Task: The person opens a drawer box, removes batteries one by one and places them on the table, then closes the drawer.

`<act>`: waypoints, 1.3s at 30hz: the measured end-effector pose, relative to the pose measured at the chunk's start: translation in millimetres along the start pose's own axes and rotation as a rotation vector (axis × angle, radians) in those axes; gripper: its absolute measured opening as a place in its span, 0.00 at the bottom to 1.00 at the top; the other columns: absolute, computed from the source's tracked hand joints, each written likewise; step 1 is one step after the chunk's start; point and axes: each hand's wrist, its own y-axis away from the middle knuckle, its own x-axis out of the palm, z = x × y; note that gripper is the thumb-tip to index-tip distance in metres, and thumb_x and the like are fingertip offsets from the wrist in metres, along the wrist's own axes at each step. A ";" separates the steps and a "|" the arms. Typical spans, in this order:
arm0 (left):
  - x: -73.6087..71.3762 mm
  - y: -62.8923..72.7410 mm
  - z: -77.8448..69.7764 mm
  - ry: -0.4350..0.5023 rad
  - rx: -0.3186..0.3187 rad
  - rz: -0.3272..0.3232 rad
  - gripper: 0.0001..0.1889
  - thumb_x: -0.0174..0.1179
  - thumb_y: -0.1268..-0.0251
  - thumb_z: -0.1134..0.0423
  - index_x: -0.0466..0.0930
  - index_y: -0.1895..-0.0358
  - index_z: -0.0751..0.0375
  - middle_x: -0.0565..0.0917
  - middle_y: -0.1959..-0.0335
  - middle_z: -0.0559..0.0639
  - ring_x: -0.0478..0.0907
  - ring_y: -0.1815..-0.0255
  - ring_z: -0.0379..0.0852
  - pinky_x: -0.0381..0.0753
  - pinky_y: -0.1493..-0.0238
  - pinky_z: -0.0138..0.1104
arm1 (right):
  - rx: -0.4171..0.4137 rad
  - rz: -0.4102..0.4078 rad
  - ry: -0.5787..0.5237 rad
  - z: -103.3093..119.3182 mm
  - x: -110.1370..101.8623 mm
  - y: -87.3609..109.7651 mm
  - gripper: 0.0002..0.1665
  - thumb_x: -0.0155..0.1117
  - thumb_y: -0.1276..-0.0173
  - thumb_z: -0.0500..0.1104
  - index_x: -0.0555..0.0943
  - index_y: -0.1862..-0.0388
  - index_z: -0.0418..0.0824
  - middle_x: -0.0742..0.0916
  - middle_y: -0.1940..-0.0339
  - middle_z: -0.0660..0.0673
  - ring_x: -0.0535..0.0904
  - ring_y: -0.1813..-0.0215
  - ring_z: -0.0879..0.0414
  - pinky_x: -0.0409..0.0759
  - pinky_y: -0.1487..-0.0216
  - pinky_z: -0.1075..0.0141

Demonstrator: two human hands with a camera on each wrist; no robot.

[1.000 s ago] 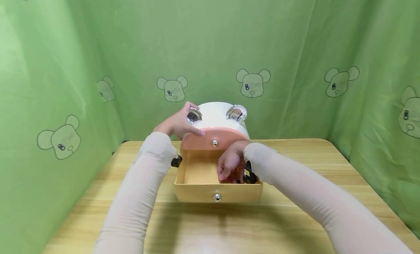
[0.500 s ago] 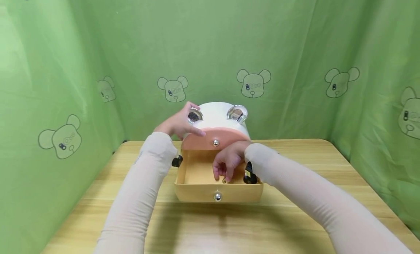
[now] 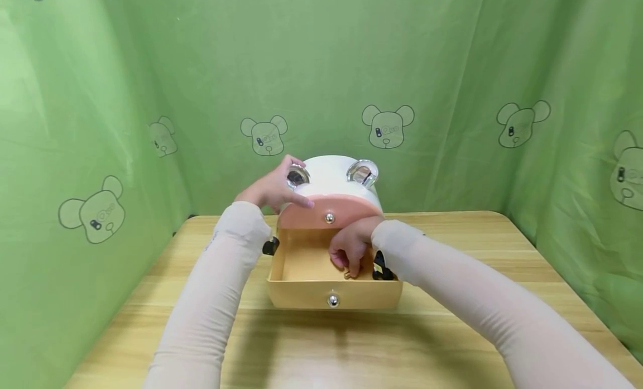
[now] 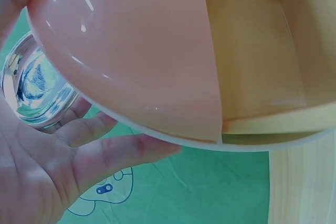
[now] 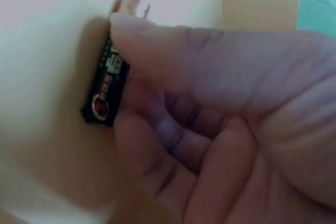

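A small desk drawer box (image 3: 329,174) has a white shell, two round silver ears, a pink upper drawer front (image 4: 131,51) and a pulled-out yellow lower drawer (image 3: 301,296). My left hand (image 3: 271,187) holds the box at its upper left, around the left silver ear (image 4: 39,80), with the thumb on the pink front. Inside the lower drawer, my right hand (image 3: 348,248) pinches a small black battery (image 5: 107,85) with a copper-coloured end between thumb and fingers. That battery lies low, close to the drawer floor; the fingers partly cover it.
The box stands on a light wooden table (image 3: 452,255). Green curtains (image 3: 321,71) printed with bear heads surround it on the back and both sides. Round silver knobs, such as the lower knob (image 3: 333,301), stick out from the drawer fronts.
My right hand has shifted from the drawer's right side slightly leftward, then a little back right, its fingers now pinching the battery near the front. My left hand has stayed in place.
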 end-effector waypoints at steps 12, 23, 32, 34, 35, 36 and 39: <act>1.4 -1.5 1.8 -0.007 0.004 -0.003 0.52 0.81 0.64 0.61 0.54 0.35 0.40 0.60 0.33 0.58 0.68 0.42 0.62 0.86 0.71 0.48 | 0.013 -0.036 0.113 4.1 2.5 1.4 0.06 0.67 0.37 0.37 0.79 0.69 0.46 0.81 0.74 0.55 0.75 0.69 0.63 0.75 0.67 0.71; 1.1 -2.4 1.5 0.001 0.012 -0.006 0.52 0.81 0.63 0.63 0.54 0.35 0.41 0.61 0.34 0.59 0.70 0.44 0.62 0.86 0.71 0.49 | 0.055 -0.046 0.105 5.4 2.8 2.6 0.09 0.69 0.42 0.34 0.80 0.69 0.47 0.82 0.70 0.54 0.75 0.68 0.62 0.76 0.69 0.70; 0.9 -0.8 1.9 -0.007 0.009 -0.008 0.52 0.81 0.64 0.62 0.54 0.35 0.40 0.61 0.34 0.59 0.69 0.43 0.62 0.86 0.71 0.48 | 0.045 -0.053 0.074 7.1 3.7 4.2 0.08 0.68 0.40 0.33 0.80 0.68 0.45 0.83 0.71 0.53 0.78 0.69 0.61 0.78 0.67 0.70; 0.8 -1.1 1.9 -0.008 0.012 -0.009 0.52 0.81 0.64 0.62 0.54 0.35 0.41 0.61 0.34 0.59 0.69 0.43 0.62 0.86 0.72 0.49 | 0.033 -0.051 0.076 7.0 2.8 4.3 0.08 0.67 0.40 0.33 0.80 0.67 0.45 0.83 0.71 0.53 0.79 0.69 0.61 0.79 0.66 0.70; 0.8 -1.4 1.9 -0.008 0.013 -0.009 0.52 0.81 0.64 0.62 0.54 0.35 0.41 0.61 0.35 0.60 0.69 0.43 0.62 0.86 0.72 0.49 | 0.029 -0.050 0.078 6.9 2.5 4.2 0.08 0.66 0.40 0.33 0.80 0.67 0.45 0.83 0.71 0.53 0.79 0.69 0.62 0.79 0.66 0.70; 0.9 -1.4 2.0 -0.007 0.015 -0.009 0.52 0.81 0.64 0.62 0.54 0.35 0.41 0.61 0.35 0.60 0.69 0.43 0.62 0.86 0.72 0.49 | 0.026 -0.047 0.078 7.0 2.3 4.2 0.08 0.66 0.39 0.33 0.80 0.67 0.46 0.83 0.71 0.53 0.79 0.69 0.62 0.79 0.66 0.70; 1.3 -1.7 2.2 -0.006 0.015 -0.008 0.52 0.81 0.63 0.63 0.54 0.35 0.41 0.61 0.35 0.60 0.69 0.42 0.62 0.86 0.72 0.49 | 0.030 -0.038 0.063 7.2 2.2 4.9 0.08 0.65 0.39 0.32 0.80 0.67 0.46 0.83 0.70 0.52 0.78 0.69 0.62 0.78 0.67 0.71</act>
